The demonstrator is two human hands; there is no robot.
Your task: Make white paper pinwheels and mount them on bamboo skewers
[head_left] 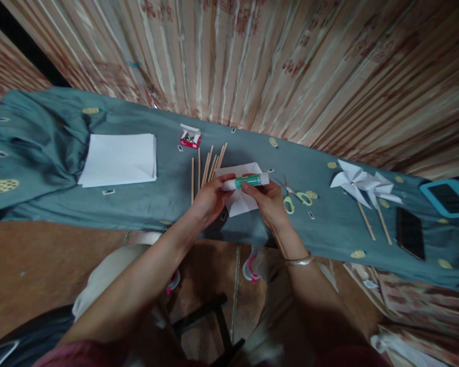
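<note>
Both hands hold a glue stick [248,181] with a green label, level above the table. My left hand [210,196] is closed on its white left end. My right hand [266,200] grips the right part, with the thumb on the label. Beneath the hands lies a creased white paper square [241,204], partly covered by them. Several thin wooden sticks [206,168] lie just left of the paper. Scissors [295,196] with light green handles rest open to the right of my right hand.
A stack of white paper [118,159] lies at the left. Behind the sticks stands an open red box [190,136] of small metal pieces. White paper pinwheels [352,182] on sticks, a dark phone [410,233] and a blue-framed tablet [449,198] lie right. A curtain [229,61] hangs behind.
</note>
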